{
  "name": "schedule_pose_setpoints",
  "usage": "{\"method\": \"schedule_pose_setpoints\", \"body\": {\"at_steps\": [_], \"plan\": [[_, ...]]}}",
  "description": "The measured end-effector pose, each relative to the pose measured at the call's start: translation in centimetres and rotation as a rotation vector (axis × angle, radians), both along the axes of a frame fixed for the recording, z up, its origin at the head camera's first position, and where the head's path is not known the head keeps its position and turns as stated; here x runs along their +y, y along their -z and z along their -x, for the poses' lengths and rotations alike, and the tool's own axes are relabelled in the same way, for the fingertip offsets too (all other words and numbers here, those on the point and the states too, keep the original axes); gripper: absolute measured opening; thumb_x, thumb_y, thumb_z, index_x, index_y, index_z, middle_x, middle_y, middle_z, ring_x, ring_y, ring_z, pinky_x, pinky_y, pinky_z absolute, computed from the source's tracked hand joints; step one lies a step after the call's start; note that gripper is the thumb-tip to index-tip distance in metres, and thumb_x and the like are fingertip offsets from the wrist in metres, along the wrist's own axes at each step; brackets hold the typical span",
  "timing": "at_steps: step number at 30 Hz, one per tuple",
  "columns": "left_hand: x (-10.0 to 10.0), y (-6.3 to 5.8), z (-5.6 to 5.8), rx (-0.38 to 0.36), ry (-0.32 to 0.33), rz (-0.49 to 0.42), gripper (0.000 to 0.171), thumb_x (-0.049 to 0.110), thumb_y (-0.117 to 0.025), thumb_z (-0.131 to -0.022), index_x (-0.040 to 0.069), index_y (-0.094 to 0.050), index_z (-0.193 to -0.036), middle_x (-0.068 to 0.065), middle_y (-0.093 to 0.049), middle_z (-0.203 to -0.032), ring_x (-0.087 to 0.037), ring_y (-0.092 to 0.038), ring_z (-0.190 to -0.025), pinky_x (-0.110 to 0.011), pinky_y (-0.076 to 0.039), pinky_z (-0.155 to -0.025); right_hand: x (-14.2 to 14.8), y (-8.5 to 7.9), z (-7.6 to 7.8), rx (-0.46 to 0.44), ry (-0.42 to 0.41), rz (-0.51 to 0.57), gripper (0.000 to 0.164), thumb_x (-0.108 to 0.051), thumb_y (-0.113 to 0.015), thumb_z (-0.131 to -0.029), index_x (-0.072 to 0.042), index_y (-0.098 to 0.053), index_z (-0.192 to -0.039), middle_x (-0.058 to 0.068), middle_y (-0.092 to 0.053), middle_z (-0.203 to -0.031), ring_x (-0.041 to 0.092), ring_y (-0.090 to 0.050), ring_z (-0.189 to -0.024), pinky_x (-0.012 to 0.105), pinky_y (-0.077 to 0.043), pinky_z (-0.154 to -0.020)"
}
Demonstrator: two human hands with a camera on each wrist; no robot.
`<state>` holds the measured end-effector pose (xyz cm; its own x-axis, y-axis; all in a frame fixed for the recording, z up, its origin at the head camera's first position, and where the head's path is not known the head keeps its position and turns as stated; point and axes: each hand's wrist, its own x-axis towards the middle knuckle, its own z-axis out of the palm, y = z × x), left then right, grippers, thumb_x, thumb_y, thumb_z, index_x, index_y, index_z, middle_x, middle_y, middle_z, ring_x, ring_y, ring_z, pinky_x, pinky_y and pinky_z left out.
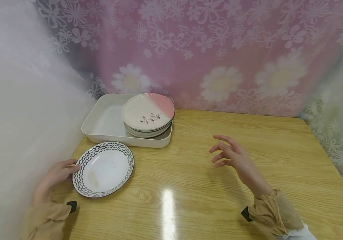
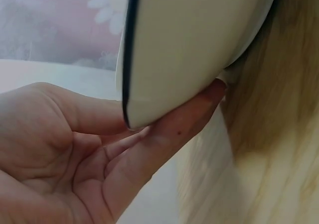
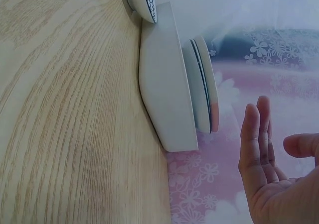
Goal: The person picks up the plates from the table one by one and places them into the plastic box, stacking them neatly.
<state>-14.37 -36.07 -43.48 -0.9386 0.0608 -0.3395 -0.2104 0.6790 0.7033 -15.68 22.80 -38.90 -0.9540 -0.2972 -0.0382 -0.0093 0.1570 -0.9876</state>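
Observation:
At the left of the head view, my left hand [image 1: 59,174] pinches the left rim of a white plate [image 1: 111,170] with a black zigzag border. In the left wrist view the thumb lies on the rim's inner side and the fingers reach under the pale underside [image 2: 184,45]. My right hand [image 1: 238,161] hovers over the right half of the table, holding nothing, its fingers loosely bent and spread. Behind the zigzag plate stands a white rectangular tray [image 1: 99,131]. A stack of plates sits in its right part, topped by a cream and pink plate [image 1: 147,111] with a twig pattern.
The wooden table [image 1: 189,186] runs under everything and ends at the back against a pink flowered curtain [image 1: 183,53]. A whitish curtain [image 1: 18,100] hangs close on the left, near my left hand. Another pale flowered curtain [image 1: 336,133] borders the right side.

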Motion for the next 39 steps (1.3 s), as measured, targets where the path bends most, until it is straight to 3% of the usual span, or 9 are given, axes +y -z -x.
{"method": "schedule_pose_setpoints", "body": {"at_steps": [5,11,18,25,31,39], "plan": [[1.0,0.1,-0.2,-0.019,-0.036,-0.089,0.062,0.019,-0.042,-0.109,-0.026,-0.021,-0.145,-0.045,-0.042,-0.14,-0.026,-0.069,-0.102,-0.023,-0.057,-0.078,-0.3,0.1,0.0,-0.001,-0.004,0.003,0.045,-0.034,-0.044,-0.11,-0.014,-0.041,-0.151,0.009,-0.066,-0.112,0.027,-0.072,-0.088,0.043,-0.063,-0.078],[2.1,-0.2,-0.3,0.006,-0.024,-0.138,0.061,0.018,-0.045,-0.108,-0.025,-0.024,-0.146,-0.042,-0.048,-0.137,-0.019,-0.069,-0.097,-0.023,-0.057,-0.078,-0.7,0.1,0.0,-0.004,-0.011,0.005,0.044,-0.033,-0.044,-0.11,-0.015,-0.041,-0.15,0.013,-0.065,-0.114,0.028,-0.072,-0.088,0.045,-0.063,-0.078],[4.2,-1.4,0.0,0.054,0.014,-0.222,0.061,0.017,-0.048,-0.107,-0.025,-0.026,-0.145,-0.039,-0.056,-0.13,-0.013,-0.07,-0.088,-0.024,-0.058,-0.078,-1.5,0.2,0.0,-0.014,-0.028,0.0,0.044,-0.032,-0.045,-0.11,-0.015,-0.043,-0.15,0.014,-0.066,-0.115,0.029,-0.072,-0.09,0.045,-0.063,-0.078],[8.2,-3.9,0.2,0.128,0.068,-0.355,0.049,0.012,-0.052,-0.104,-0.021,-0.042,-0.139,-0.022,-0.07,-0.11,-0.01,-0.07,-0.077,-0.028,-0.061,-0.072,-3.1,0.6,0.2,-0.048,-0.085,-0.015,0.047,-0.031,-0.048,-0.109,-0.008,-0.043,-0.15,0.023,-0.062,-0.125,0.027,-0.073,-0.095,0.046,-0.062,-0.082],[12.6,-5.9,1.1,0.144,0.135,-0.421,0.045,0.01,-0.052,-0.104,-0.02,-0.047,-0.136,-0.024,-0.068,-0.112,-0.008,-0.069,-0.08,-0.027,-0.061,-0.073,-4.9,0.9,-0.2,-0.113,-0.158,0.058,0.05,-0.035,-0.042,-0.111,-0.005,-0.042,-0.151,0.022,-0.059,-0.132,0.038,-0.069,-0.108,0.052,-0.06,-0.089],[17.4,-6.5,3.0,0.137,0.195,-0.478,0.042,0.007,-0.052,-0.103,-0.019,-0.049,-0.135,-0.025,-0.069,-0.107,-0.009,-0.069,-0.076,-0.027,-0.062,-0.071,-5.8,0.5,-0.8,-0.146,-0.121,0.093,0.059,-0.037,-0.042,-0.11,0.004,-0.037,-0.151,0.029,-0.047,-0.141,0.026,-0.07,-0.1,0.045,-0.062,-0.085]]}}
